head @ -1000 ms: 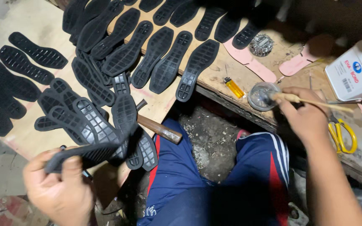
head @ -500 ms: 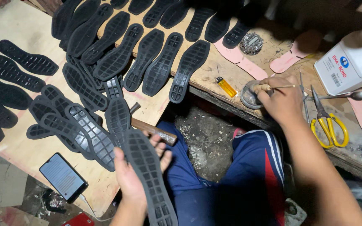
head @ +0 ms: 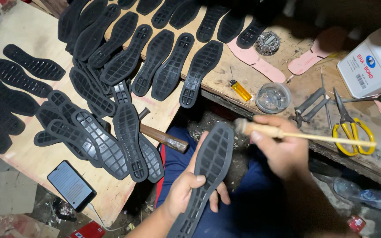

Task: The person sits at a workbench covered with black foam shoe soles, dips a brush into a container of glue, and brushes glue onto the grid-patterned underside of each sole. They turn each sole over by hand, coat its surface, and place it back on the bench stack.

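Left hand [head: 189,190] closed around black shoe sole [head: 208,172], held above lap near desk [head: 36,161] edge; right hand [head: 281,150] gripped wooden-handled brush [head: 283,132], bristles just beside sole's toe.

Plywood board [head: 31,165]: black soles [head: 126,141], phone [head: 71,186], hammer [head: 163,137].

Shoe sole [head: 210,169]: black rubber, matt, moulded into a ribbed grid. Brush [head: 305,134]: pale bare wood handle, smooth and thin. Boards [head: 27,161]: raw plywood, matt, scuffed and stained. Hammer [head: 162,135]: dark worn wood handle. Scissors [head: 351,128]: glossy yellow plastic grips, dull grey metal blades. Lighter [head: 240,90]: translucent yellow plastic. Small dish [head: 273,98]: clear and shiny. Phone [head: 71,185]: glossy glass face. Insoles [head: 261,65]: pink, matt.
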